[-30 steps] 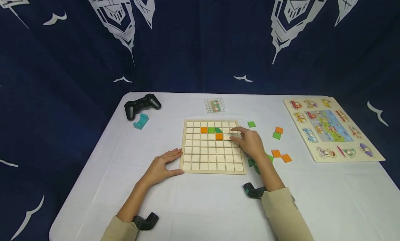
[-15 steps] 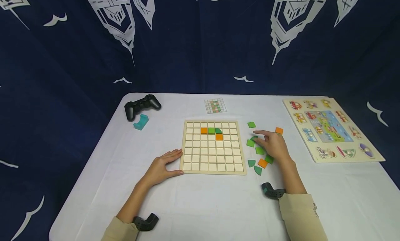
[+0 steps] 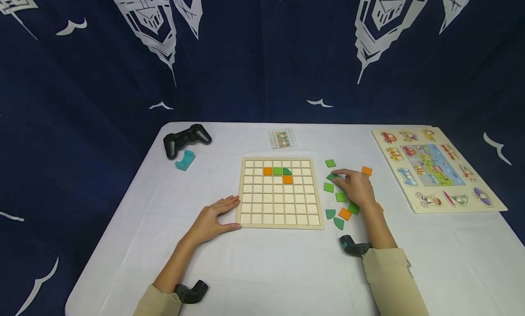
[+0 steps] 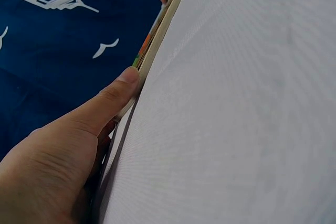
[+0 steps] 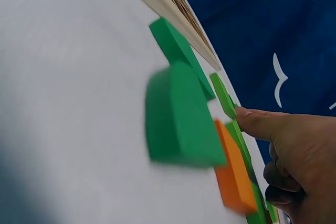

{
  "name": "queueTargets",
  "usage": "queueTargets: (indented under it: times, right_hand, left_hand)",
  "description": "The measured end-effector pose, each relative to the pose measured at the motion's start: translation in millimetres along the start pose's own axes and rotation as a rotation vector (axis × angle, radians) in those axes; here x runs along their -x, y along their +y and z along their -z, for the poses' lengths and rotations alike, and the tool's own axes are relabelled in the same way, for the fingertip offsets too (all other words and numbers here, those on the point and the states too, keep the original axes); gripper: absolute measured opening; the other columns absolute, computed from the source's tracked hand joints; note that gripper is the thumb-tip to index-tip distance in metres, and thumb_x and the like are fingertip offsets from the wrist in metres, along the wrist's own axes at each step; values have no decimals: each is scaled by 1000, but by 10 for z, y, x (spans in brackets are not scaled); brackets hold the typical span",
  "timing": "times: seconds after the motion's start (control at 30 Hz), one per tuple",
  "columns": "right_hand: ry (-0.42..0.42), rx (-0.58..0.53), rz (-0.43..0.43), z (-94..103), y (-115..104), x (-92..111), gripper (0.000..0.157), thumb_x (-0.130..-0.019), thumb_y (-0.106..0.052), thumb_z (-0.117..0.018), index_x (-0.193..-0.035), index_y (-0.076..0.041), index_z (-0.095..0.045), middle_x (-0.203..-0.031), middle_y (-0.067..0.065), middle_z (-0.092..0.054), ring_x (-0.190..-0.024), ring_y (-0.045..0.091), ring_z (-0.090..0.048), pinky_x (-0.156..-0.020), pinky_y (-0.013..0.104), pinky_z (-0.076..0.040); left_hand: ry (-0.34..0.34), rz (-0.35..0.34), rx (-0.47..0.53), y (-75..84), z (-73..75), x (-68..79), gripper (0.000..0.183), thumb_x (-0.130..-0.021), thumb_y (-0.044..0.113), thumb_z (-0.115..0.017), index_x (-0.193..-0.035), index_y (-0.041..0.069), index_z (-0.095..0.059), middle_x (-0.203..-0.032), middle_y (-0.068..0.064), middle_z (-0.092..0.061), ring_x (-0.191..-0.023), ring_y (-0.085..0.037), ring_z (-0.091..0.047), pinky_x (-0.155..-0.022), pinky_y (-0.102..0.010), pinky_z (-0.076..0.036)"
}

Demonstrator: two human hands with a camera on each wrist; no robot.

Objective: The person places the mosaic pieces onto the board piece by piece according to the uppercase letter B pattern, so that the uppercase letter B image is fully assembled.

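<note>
A wooden grid board (image 3: 279,226) lies on the white table, with orange and green tiles (image 3: 277,171) in its upper squares. At its left edge rests my left hand (image 3: 215,218), fingers extended; the thumb touches the rim in the left wrist view. Right of the board, my right hand (image 3: 356,187) pinches a dark green quarter-round tile (image 3: 330,176) between thumb and index finger. Loose square tiles, such as a light green one (image 3: 328,187) and an orange one (image 3: 345,214), lie below it. The right wrist view shows the thumb, but the pinched tile is not clear there.
A small pattern card (image 3: 283,138) lies behind the board. At the back left are a black game controller (image 3: 186,139) and a teal curved piece (image 3: 185,160). A picture puzzle board (image 3: 436,170) lies at the right. More orange tiles (image 3: 367,170) are near the right hand.
My right hand has moved right from above the board to the loose tiles and now pinches the quarter-round tile, which has shifted slightly away. The left hand has stayed still.
</note>
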State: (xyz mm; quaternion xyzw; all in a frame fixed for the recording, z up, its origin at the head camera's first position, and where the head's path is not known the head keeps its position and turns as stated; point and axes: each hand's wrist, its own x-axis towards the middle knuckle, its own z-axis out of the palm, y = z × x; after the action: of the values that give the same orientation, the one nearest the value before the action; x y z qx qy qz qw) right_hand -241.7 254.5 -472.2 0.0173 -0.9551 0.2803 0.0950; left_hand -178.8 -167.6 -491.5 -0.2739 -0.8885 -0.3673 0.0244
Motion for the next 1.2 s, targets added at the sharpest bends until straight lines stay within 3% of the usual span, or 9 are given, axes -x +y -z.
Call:
queueTargets:
  times: [0.2,0.53,0.73,0.97,1.2]
  right_hand:
    - [28,6,14,-45,-40,-52,29,-86,-26,-66,-109,-9,-68,-48,0,-32,-39,14,-28,-37,26,-25]
    - [21,41,-50,26,-35,-7,30,-86,-26,-67,-109,-7,-68,-52,2,-38,-46,16,-36,-40,27,-29]
    - [43,35,-29,13,-4,-6,27,-82,-26,-71,-101,-7,-70,-53,2,-39,-46,16,-35,-41,28,-28]
    - [20,30,19,-32,-34,-53,37,-81,-27,-72,-111,-7,-66,-50,0,-35,-43,14,-30,-39,26,-25]
    - [-36,30,58,-66,-132,-139,36,-82,-28,-71,-113,-9,-67,-51,0,-35,-45,15,-30,-41,27,-26]
  left_hand:
    - [-4,9,6,-7,-23,11,72,-72,48,-73,-131,11,-53,-137,4,-46,-128,-16,-39,-106,-41,-32]
    - [11,-12,-1,11,-4,-6,71,-71,42,-77,-129,9,-55,-135,3,-48,-127,-16,-41,-106,-38,-31]
    - [2,1,-1,1,-7,-5,71,-71,43,-77,-130,11,-54,-136,4,-47,-128,-15,-40,-106,-38,-31]
    - [5,0,-6,-11,-6,3,72,-71,46,-75,-130,11,-54,-136,4,-47,-128,-15,-40,-106,-39,-31]
    - [-1,-5,-11,-24,-14,-2,72,-72,47,-74,-131,11,-53,-136,4,-46,-128,-14,-39,-108,-37,-29]
